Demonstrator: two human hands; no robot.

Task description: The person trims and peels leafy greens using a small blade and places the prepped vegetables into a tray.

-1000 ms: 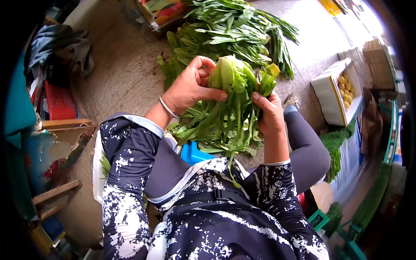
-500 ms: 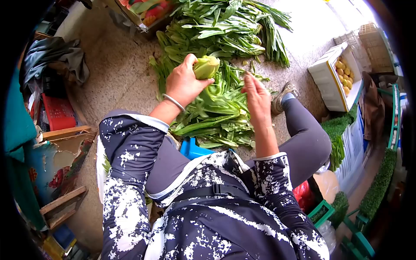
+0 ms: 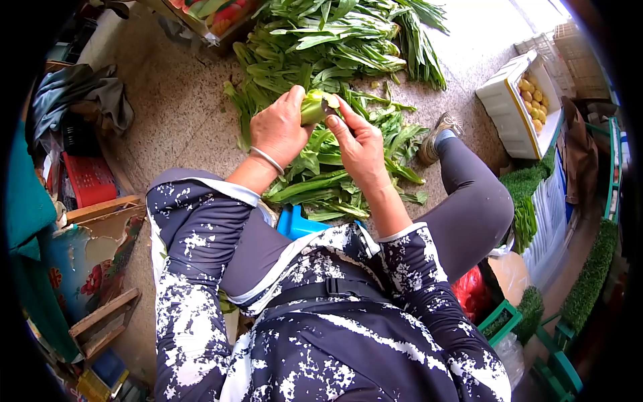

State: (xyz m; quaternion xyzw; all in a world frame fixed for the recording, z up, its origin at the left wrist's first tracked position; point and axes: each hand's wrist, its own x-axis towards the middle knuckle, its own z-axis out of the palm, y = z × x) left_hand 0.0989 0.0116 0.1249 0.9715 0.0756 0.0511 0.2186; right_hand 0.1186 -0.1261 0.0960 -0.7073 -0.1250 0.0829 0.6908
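My left hand (image 3: 278, 127), with a bracelet at the wrist, is wrapped round the thick base of a leafy lettuce (image 3: 311, 112), its pale cut end turned to the right. At that end my right hand (image 3: 362, 144) pinches a small dark flat piece that looks like a blade (image 3: 329, 108), touching the stem. The thumb and index finger cover most of this piece. Loose green leaves (image 3: 315, 181) lie on the floor below both hands. Beyond them is a big pile of long leafy greens (image 3: 335, 43).
A white foam box (image 3: 512, 107) of round yellowish produce stands at the right. The blue plastic piece (image 3: 298, 224) shows between my legs. At the left are a red basket (image 3: 87, 179) and a wooden frame (image 3: 104, 315); a printed carton (image 3: 214, 23) is at the top.
My right hand has moved left and up to the lettuce's cut end, where it was apart before. The lettuce has tilted slightly in my left hand.
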